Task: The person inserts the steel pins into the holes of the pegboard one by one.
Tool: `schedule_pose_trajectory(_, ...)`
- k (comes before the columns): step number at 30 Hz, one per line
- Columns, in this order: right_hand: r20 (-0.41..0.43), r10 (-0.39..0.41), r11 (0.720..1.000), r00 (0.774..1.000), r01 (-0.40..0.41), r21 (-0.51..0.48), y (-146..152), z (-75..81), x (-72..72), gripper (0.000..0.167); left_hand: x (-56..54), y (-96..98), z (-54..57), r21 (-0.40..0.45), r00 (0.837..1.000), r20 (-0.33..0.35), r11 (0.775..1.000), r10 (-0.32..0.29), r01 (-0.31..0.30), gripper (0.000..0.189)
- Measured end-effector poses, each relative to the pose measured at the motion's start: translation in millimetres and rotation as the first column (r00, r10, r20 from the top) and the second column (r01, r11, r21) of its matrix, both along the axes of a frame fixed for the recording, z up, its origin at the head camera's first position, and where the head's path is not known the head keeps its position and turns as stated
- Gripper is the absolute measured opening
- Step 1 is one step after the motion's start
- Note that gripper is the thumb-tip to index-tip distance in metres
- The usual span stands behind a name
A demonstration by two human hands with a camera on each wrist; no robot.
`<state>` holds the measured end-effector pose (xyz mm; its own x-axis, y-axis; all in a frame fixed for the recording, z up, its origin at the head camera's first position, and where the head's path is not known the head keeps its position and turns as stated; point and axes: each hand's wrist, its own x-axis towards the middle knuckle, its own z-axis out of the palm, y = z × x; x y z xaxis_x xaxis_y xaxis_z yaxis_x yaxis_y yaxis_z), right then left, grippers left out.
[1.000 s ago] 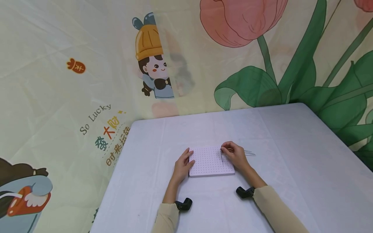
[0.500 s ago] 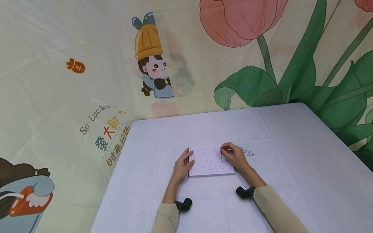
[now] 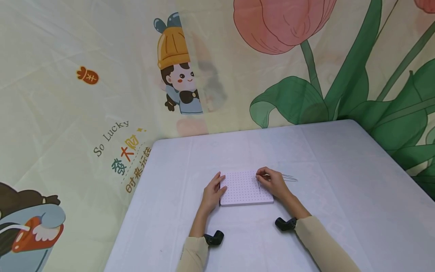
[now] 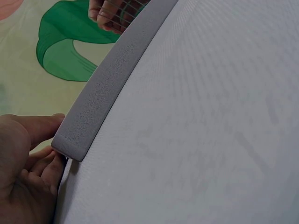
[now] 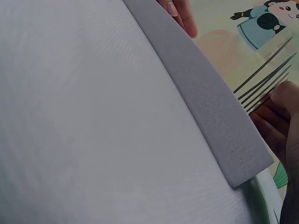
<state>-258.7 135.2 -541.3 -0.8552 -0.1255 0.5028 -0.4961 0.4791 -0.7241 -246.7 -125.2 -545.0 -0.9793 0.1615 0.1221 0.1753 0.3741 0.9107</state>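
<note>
A pale lilac foam board (image 3: 238,190), its top dotted with a grid of small marks, lies flat on the table. My left hand (image 3: 212,192) holds its left edge, thumb over the top; the left wrist view shows the other fingers curled by the corner of the foam board (image 4: 100,84). Above the board's right part, my right hand (image 3: 273,182) pinches a thin needle-like rod, partly hidden by the fingers. Several thin dark needles (image 5: 263,65) stand in a row from the board beside the right fingers in the right wrist view.
Several loose thin needles (image 3: 291,180) lie on the white-covered table (image 3: 323,196), just right of my right hand. Black wrist cameras sit on both forearms. A printed cloth (image 3: 221,49) with a tulip and cartoon figures hangs behind the table.
My right hand has shifted very slightly left and toward me, still pinching at the board's right part. The left hand and board stay in place.
</note>
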Motion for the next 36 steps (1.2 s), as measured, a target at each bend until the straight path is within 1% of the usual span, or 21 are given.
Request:
schedule_pose_trajectory(6,0.003,-0.003,1.0,1.0,0.003,0.002,0.3,-0.7,-0.2,0.009,0.4,0.1,0.5,0.004,1.0,0.011,1.0,0.0,0.0,0.044)
schedule_pose_trajectory(14,0.002,0.013,1.0,1.0,-0.013,-0.026,2.3,-4.3,-0.3,0.011,0.5,0.0,-2.0,0.008,1.0,-0.008,1.0,-0.006,0.006,0.044)
schedule_pose_trajectory(17,0.002,0.024,0.999,1.0,-0.024,-0.039,3.3,-4.6,-0.5,0.012,1.0,0.3,-1.6,0.028,1.0,-0.019,0.999,-0.016,0.016,0.043)
schedule_pose_trajectory(20,-0.016,0.039,0.998,0.999,-0.04,-0.055,4.7,-4.8,-0.4,0.015,8.1,3.1,13.2,0.033,0.999,-0.03,0.999,-0.028,0.029,0.043)
schedule_pose_trajectory(21,-0.023,0.049,0.996,0.999,-0.05,-0.07,4.3,-0.4,2.4,0.015,10.4,3.9,17.4,0.043,0.999,-0.035,0.999,-0.032,0.033,0.043)
schedule_pose_trajectory(23,-0.032,0.046,0.995,0.998,-0.048,-0.082,5.3,0.1,3.3,0.016,10.4,4.1,18.3,0.031,0.999,-0.029,0.999,-0.026,0.027,0.043)
schedule_pose_trajectory(24,-0.04,0.041,0.995,0.998,-0.045,-0.088,6.0,0.2,3.9,0.016,10.2,4.2,18.1,0.02,0.999,-0.023,1.0,-0.022,0.022,0.043)
schedule_pose_trajectory(27,-0.062,0.02,0.992,0.998,-0.027,-0.121,8.6,2.4,5.2,0.016,2.5,1.9,4.3,0.016,1.0,0.005,1.0,-0.004,0.004,0.044)
schedule_pose_trajectory(28,-0.068,0.002,0.992,0.998,-0.011,-0.129,11.1,-0.9,3.2,0.016,0.1,1.2,0.1,0.009,1.0,0.017,1.0,0.003,-0.003,0.044)
schedule_pose_trajectory(30,-0.099,-0.018,0.986,0.995,0.002,-0.165,15.5,1.5,4.1,0.014,-0.6,1.3,-0.6,0.015,1.0,0.028,1.0,0.007,-0.007,0.044)
schedule_pose_trajectory(32,-0.118,-0.043,0.979,0.992,0.018,-0.204,22.3,5.0,5.3,0.012,-1.2,1.1,-0.9,0.018,1.0,0.024,1.0,0.005,-0.006,0.044)
schedule_pose_trajectory(35,-0.122,-0.098,0.968,0.988,0.066,-0.243,37.0,8.5,8.2,0.012,-1.3,0.7,-0.1,0.019,1.0,0.009,1.0,-0.001,0.001,0.044)
schedule_pose_trajectory(36,-0.116,-0.118,0.966,0.986,0.087,-0.242,43.2,8.7,9.2,0.012,-1.4,0.5,0.1,0.018,1.0,0.005,1.0,-0.004,0.004,0.044)
